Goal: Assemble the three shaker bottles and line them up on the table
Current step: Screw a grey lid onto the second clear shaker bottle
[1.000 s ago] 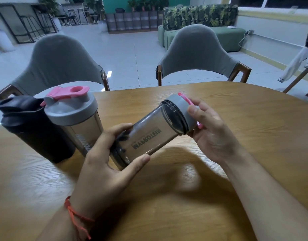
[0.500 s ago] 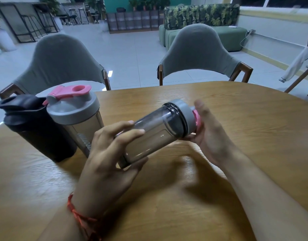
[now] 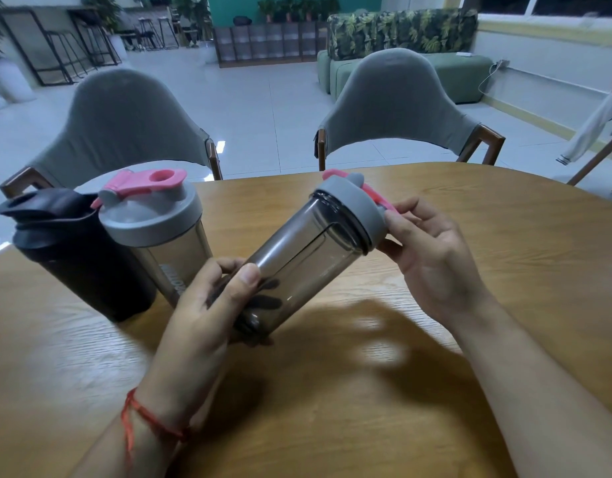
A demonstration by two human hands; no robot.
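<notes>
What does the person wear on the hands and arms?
Both forearms are bare, with no sleeves in view. The left hand has a thin red string bracelet tied around the wrist, with a loose end hanging down. The right hand has no glove, ring or watch in view.

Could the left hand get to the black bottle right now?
Probably not at once: the left hand is gripping the tilted clear bottle, and the standing grey-lidded bottle lies between it and the black bottle.
</notes>
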